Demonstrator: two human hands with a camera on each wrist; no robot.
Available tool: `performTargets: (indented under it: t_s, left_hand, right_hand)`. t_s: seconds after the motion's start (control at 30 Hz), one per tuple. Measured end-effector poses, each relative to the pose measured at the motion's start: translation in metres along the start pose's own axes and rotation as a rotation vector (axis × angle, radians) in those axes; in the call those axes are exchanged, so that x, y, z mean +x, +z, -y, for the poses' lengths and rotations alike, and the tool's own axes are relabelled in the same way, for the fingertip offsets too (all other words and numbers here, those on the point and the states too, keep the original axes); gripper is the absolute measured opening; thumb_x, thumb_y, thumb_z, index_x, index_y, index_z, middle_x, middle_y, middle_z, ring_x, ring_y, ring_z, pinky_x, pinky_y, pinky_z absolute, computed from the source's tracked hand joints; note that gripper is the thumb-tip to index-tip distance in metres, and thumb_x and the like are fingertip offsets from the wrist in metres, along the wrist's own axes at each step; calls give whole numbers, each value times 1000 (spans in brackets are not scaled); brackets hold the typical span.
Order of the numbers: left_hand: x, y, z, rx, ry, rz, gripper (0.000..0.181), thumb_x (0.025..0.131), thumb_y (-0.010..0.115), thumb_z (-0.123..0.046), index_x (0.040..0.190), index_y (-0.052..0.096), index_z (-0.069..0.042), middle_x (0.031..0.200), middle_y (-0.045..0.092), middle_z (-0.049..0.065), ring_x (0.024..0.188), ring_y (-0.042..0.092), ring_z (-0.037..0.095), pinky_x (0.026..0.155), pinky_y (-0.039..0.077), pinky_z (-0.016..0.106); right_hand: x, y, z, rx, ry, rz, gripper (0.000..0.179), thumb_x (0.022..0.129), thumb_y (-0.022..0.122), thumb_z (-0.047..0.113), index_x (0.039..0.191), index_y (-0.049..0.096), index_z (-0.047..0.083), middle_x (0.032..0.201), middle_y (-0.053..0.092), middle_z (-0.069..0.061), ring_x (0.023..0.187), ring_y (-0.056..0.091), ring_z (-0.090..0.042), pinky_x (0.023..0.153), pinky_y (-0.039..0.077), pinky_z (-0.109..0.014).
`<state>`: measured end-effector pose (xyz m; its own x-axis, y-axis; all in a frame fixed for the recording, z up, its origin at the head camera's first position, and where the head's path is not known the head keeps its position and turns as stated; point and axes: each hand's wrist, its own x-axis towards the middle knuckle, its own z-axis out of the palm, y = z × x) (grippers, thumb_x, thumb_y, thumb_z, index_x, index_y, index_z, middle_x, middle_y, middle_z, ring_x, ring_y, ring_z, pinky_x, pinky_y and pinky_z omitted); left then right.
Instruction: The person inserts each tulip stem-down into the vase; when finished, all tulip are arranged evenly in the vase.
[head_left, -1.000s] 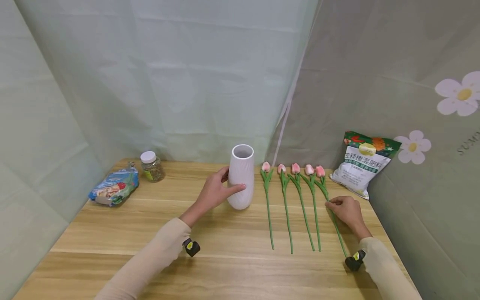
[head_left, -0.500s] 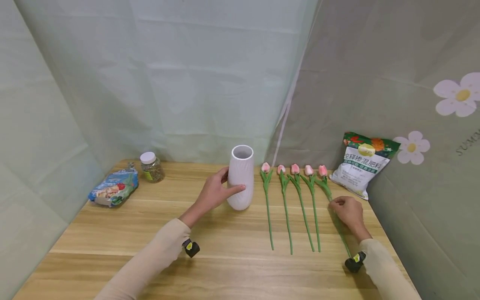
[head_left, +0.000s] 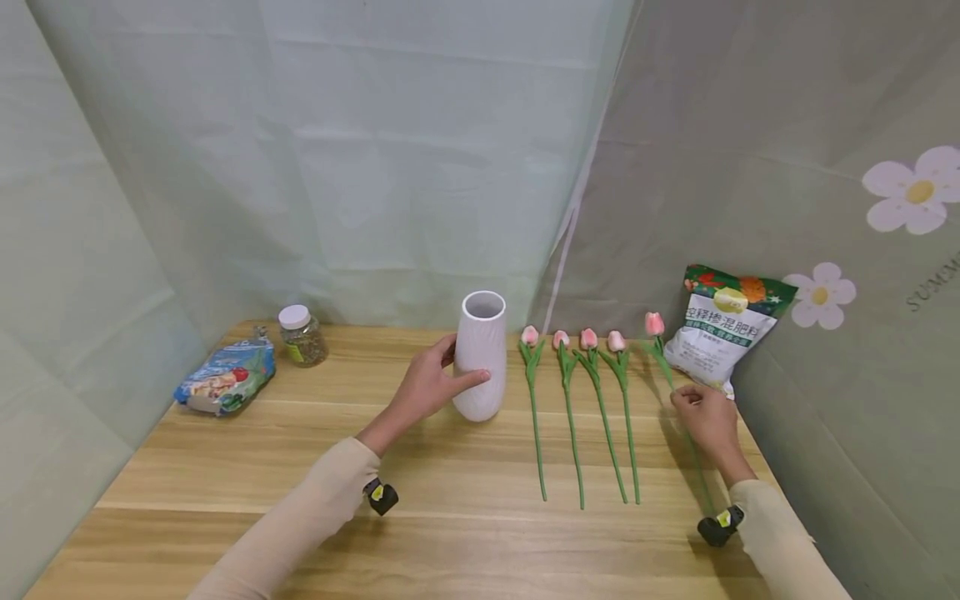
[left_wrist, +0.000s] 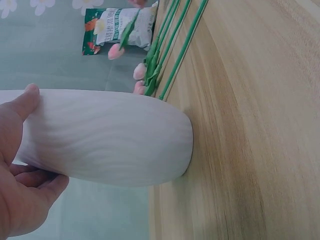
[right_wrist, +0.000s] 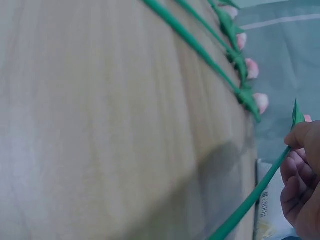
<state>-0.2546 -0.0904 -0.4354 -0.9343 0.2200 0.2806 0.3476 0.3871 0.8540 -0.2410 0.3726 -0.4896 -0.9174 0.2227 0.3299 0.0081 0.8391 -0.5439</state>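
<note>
A white ribbed vase [head_left: 481, 358] stands upright on the wooden table, its mouth facing up. My left hand [head_left: 429, 385] grips it from the left side, thumb across the front; the left wrist view shows the fingers round the vase [left_wrist: 110, 137]. In my right hand [head_left: 705, 421] a pink tulip [head_left: 655, 324] is pinched by its green stem [right_wrist: 260, 187], flower end raised off the table. To the left of that hand several more pink tulips [head_left: 617, 342] lie side by side, blooms toward the back and stems toward me.
A fertilizer bag [head_left: 723, 329] leans at the back right, just behind my right hand. At the back left are a white-lidded jar [head_left: 303, 336] and a blue plastic packet [head_left: 227, 375]. Cloth curtains [head_left: 360, 167] hang along the table's back and sides.
My right hand has lifted the rightmost tulip off the table and moved it slightly right, away from the others. My left hand and the vase have stayed put.
</note>
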Motion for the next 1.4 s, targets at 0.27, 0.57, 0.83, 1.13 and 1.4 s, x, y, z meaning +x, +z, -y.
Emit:
performTargets:
  t_s: [0.27,0.57,0.83,1.13,1.4]
  left_hand:
    - [0,0,1,-3,0,3,75,82,88,-36,142,55,-3,136,63,16,126,62,31,107,51,51]
    - [-1,-1,-1,5,1,3,75,83,88,-34,142,54,-1,136,63,17,126,62,32,107,52,48]
    - [-1,-1,-2,11,3,8,74,83,87,-33,142,54,-1,136,63,17,126,62,31,107,52,47]
    - [0,0,1,15,4,10,76,84,87,-36,143,53,-2,137,62,17,127,62,31,107,52,48]
    - [-1,0,-1,12,2,13,77,83,87,-36,144,53,-3,138,62,17,127,62,30,107,52,46]
  right_hand:
    - [3,-16,20,20,7,-69,20,94,68,20,92,78,3,82,75,-11,69,64,-8,69,51,-34]
    - [5,-29,40,67,13,-104,25,95,71,25,100,78,2,89,77,-16,66,51,12,74,49,-33]
    - [8,-40,53,183,56,-105,28,97,72,25,107,76,-1,90,75,-20,57,55,13,51,50,-12]
    - [13,-52,68,296,62,-126,33,95,74,29,106,76,-2,77,74,-1,59,68,-2,51,54,-14]
    - [17,-59,77,410,46,-164,35,94,75,28,111,76,-4,71,62,28,59,64,6,54,55,-12]
